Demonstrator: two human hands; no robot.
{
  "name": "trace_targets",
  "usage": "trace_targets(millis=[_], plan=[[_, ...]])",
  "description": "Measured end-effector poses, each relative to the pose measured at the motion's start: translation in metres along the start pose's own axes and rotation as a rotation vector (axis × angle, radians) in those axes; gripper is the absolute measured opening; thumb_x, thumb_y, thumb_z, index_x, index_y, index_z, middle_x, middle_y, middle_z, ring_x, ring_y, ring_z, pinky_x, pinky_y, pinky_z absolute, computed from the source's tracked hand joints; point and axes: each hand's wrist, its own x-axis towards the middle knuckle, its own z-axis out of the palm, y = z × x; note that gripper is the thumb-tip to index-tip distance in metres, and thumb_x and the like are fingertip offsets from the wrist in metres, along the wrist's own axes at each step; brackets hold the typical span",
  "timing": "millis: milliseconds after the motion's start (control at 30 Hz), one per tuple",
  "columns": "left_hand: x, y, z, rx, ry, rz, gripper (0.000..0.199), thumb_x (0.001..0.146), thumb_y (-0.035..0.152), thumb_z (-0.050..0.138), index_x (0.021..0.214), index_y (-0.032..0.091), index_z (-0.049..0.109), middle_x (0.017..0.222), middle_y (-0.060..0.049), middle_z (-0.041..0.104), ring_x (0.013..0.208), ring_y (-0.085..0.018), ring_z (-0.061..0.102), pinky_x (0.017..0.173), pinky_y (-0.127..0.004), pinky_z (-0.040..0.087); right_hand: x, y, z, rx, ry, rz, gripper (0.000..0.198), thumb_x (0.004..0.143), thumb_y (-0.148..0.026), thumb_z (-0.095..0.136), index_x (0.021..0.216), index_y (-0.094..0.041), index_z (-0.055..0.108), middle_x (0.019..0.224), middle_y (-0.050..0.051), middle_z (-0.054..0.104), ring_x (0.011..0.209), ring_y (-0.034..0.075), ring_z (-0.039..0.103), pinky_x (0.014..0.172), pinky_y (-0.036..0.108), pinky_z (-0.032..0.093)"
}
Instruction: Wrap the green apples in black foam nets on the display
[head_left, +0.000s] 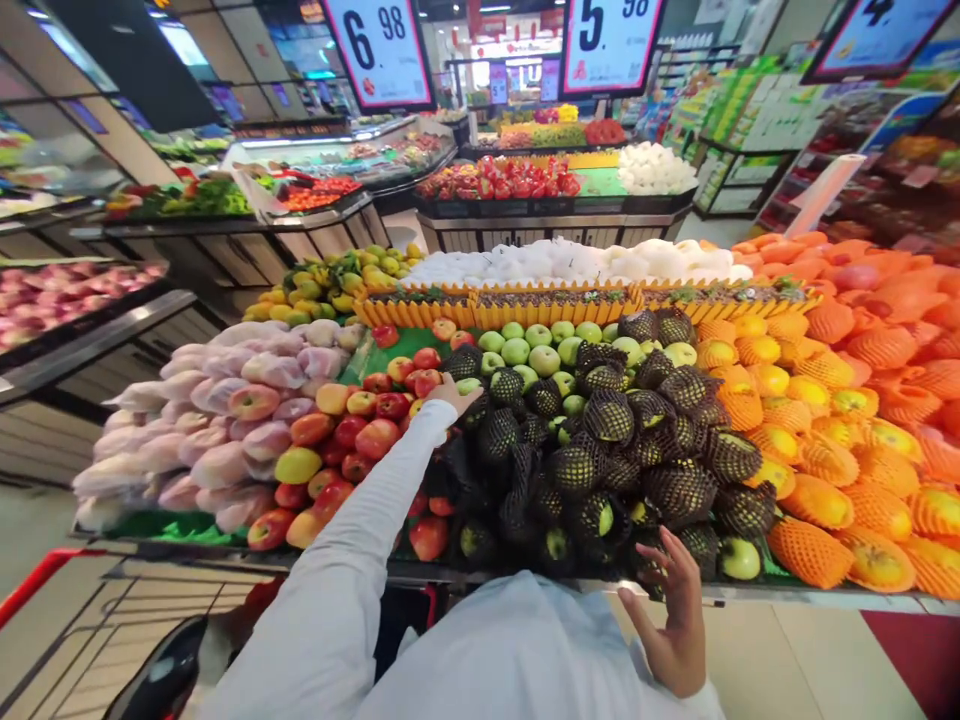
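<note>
My left hand stretches forward to where the red apples meet the green ones. Its fingers are around the near side of a green apple in a dark net; the far side of the grip is hidden. Red apples lie loose to the left of that forearm. Green apples in black foam nets are heaped to its right, with bare green apples behind them. Over the display's front edge, my right hand is held up with bent fingers apart, holding nothing, near a bare green apple.
Wrapped pale apples fill the left side. Orange-netted fruit is piled on the right. A yellow divider fence crosses behind, with white-wrapped fruit beyond. A shopping cart stands at lower left. Price screens hang overhead.
</note>
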Motion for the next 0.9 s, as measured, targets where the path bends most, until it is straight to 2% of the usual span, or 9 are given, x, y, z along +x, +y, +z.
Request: trace_targets(millis=[100,167,267,333,400,533,633,767,900], plan=[[0.001,0.011,-0.003,0.104,-0.051,0.021,0.08,0.078,0.066,0.06,0.132,0.008,0.048,0.125,-0.03,0.062,0.12,-0.046,0.058,0.097,-0.053,0.045,-0.011,-0.008,0.015,-0.006,0.049,0.029,0.07,0.084,-0.027,0.069,0.146,-0.031,0.037,0.149,0.016,0.038,0.109,0.026,0.063,0.074,0.039,0.06],[-0.008,0.023,-0.013,0.164,-0.014,0.069,0.078,0.076,0.069,0.06,0.126,0.01,0.054,0.13,-0.03,0.059,0.125,-0.049,0.052,0.098,-0.057,0.043,-0.016,-0.014,0.022,-0.032,0.079,0.017,0.07,0.084,-0.026,0.069,0.146,-0.031,0.037,0.149,0.016,0.039,0.108,0.026,0.063,0.074,0.038,0.06],[-0.024,0.05,-0.024,0.091,0.081,0.41,0.064,0.081,0.069,0.054,0.116,0.015,0.06,0.126,-0.022,0.061,0.121,-0.043,0.055,0.099,-0.053,0.044,-0.021,-0.021,0.027,-0.094,0.126,0.022,0.068,0.085,-0.025,0.069,0.146,-0.03,0.039,0.146,0.016,0.042,0.107,0.025,0.064,0.073,0.037,0.06],[-0.026,0.077,-0.02,-0.106,-0.008,0.683,0.05,0.085,0.062,0.054,0.11,0.02,0.063,0.118,-0.013,0.066,0.113,-0.034,0.06,0.101,-0.048,0.045,-0.023,-0.026,0.029,-0.128,0.154,0.049,0.066,0.086,-0.025,0.068,0.145,-0.029,0.04,0.143,0.016,0.045,0.105,0.025,0.065,0.072,0.036,0.06],[-0.018,0.111,-0.005,-0.288,-0.198,0.798,0.038,0.083,0.052,0.064,0.105,0.021,0.066,0.116,-0.009,0.067,0.112,-0.03,0.06,0.106,-0.044,0.043,-0.023,-0.032,0.034,-0.143,0.169,0.058,0.064,0.087,-0.025,0.067,0.145,-0.029,0.04,0.141,0.016,0.046,0.104,0.024,0.065,0.071,0.034,0.061],[0.019,0.179,0.039,-0.384,-0.317,0.757,0.028,0.084,0.028,0.068,0.109,0.015,0.066,0.127,-0.011,0.062,0.119,-0.026,0.057,0.109,-0.04,0.042,-0.021,-0.045,0.045,-0.164,0.176,0.015,0.063,0.087,-0.022,0.066,0.145,-0.028,0.041,0.14,0.016,0.046,0.102,0.022,0.066,0.072,0.033,0.062],[0.039,0.209,0.063,-0.459,-0.38,0.697,0.033,0.092,0.033,0.061,0.12,0.014,0.06,0.127,-0.011,0.061,0.114,-0.023,0.06,0.098,-0.046,0.051,-0.02,-0.052,0.051,-0.181,0.19,-0.011,0.061,0.088,-0.019,0.064,0.145,-0.027,0.041,0.14,0.016,0.046,0.101,0.021,0.066,0.072,0.032,0.062],[0.044,0.22,0.069,-0.568,-0.395,0.668,0.034,0.094,0.037,0.059,0.121,0.016,0.06,0.123,-0.01,0.062,0.107,-0.021,0.063,0.092,-0.044,0.055,-0.022,-0.051,0.052,-0.192,0.227,-0.01,0.06,0.089,-0.02,0.063,0.145,-0.027,0.041,0.138,0.016,0.048,0.1,0.021,0.066,0.07,0.033,0.062],[0.044,0.216,0.049,-0.712,-0.282,0.663,0.036,0.094,0.038,0.058,0.12,0.014,0.061,0.124,-0.011,0.064,0.111,-0.022,0.062,0.099,-0.044,0.051,-0.023,-0.045,0.051,-0.201,0.234,0.016,0.057,0.089,-0.021,0.063,0.143,-0.026,0.043,0.136,0.016,0.05,0.097,0.022,0.067,0.068,0.033,0.062]])
